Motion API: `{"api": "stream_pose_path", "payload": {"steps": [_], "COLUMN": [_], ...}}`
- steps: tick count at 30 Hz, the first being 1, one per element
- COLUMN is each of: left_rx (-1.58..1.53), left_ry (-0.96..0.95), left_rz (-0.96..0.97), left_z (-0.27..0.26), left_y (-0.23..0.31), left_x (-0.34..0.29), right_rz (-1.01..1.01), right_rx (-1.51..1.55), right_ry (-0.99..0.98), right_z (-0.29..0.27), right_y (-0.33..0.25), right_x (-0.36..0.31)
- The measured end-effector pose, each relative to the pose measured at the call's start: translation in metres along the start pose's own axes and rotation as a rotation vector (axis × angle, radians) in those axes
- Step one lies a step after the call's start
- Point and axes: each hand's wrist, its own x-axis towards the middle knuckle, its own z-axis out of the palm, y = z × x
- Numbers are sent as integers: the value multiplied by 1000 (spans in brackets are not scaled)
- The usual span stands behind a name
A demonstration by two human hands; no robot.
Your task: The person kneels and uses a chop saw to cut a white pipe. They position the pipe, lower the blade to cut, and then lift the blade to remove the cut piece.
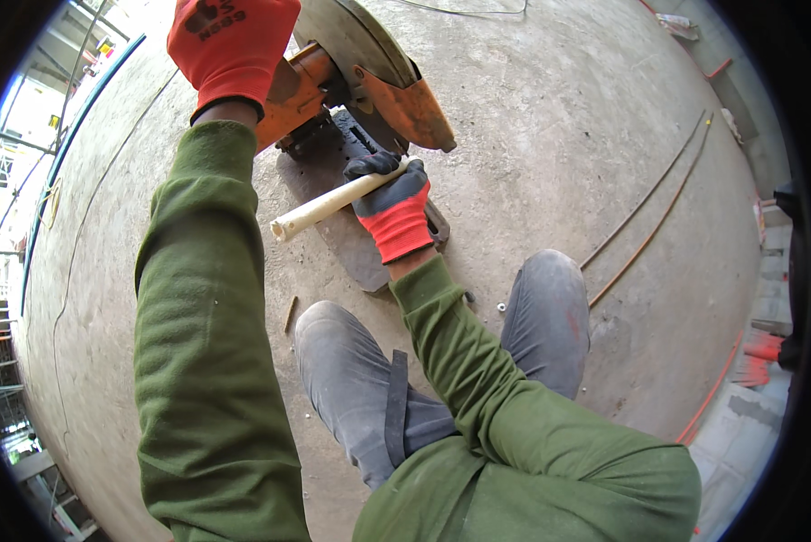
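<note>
An orange cut-off saw (306,90) with a large round disc (356,41) stands on a dark metal base (324,154) on the floor. At the top left, my left hand (234,45), in a red glove, is closed on the saw's upper part; the glove hides the handle, and the fingertips are out of sight. My right hand (392,203), in a red and dark grey glove, grips a cream-coloured plastic pipe (328,203) near its right end. The pipe slants across the base, just below the orange disc guard (414,108). Its open left end points toward me.
My bent knees (333,352) flank the near end of the base. Two thin rods (649,208) lie on the concrete floor (604,81) at the right. A short brown stick (290,314) lies by my left knee. Cables run along the left side, near scaffolding poles.
</note>
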Motion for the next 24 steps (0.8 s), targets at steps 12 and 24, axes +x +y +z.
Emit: {"api": "stream_pose_path", "payload": {"steps": [12, 24], "left_rx": [-29, -25], "left_ry": [11, 13], "left_rz": [-2, 7], "left_z": [-2, 1], "left_y": [9, 8], "left_x": [1, 3], "right_rz": [-60, -70], "right_rx": [-63, -66], "right_ry": [-73, -1], "right_z": [-12, -8], "right_y": [-10, -21], "right_x": [17, -16]}}
